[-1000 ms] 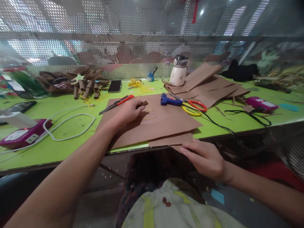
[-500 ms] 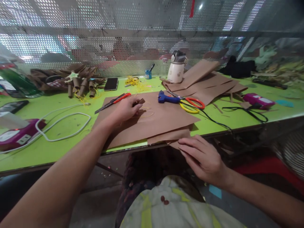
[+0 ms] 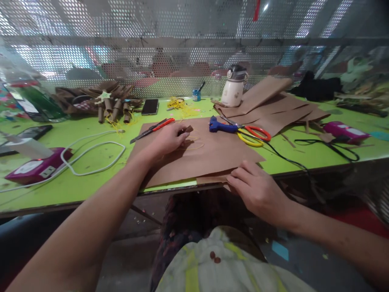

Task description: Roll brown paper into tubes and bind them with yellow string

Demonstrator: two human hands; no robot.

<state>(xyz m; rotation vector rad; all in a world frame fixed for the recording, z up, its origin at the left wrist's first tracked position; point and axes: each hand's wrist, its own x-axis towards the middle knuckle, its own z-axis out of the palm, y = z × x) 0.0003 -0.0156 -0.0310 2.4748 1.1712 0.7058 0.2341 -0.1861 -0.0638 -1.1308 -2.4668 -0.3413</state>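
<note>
My left hand [image 3: 170, 140] rests on a brown paper sheet [image 3: 209, 156], its fingers closed round a small brown paper roll [image 3: 189, 129]. Thin yellow thread [image 3: 197, 145] loops over the sheet beside that hand. At the table's front edge, my right hand [image 3: 258, 192] pinches a smaller brown paper piece [image 3: 211, 179] lying partly under the large sheet. Beyond my left hand is a red-handled cutting tool [image 3: 154, 129] with dark blades. A blue glue gun [image 3: 223, 125] and scissors [image 3: 257, 134] with red and yellow handles lie at the sheet's right.
Paper rolls [image 3: 115, 107], a phone [image 3: 150, 106], yellow thread scraps [image 3: 178, 103], a small blue jar [image 3: 196, 95] and a white bottle [image 3: 232, 91] stand along the back. More brown paper [image 3: 279, 109] lies right. A white cable [image 3: 94, 172] and purple power strip [image 3: 39, 166] are left.
My right hand has moved slightly up and in over the table edge, and the smaller paper has slid further under the large sheet. My left hand keeps its grip. The view has shifted left.
</note>
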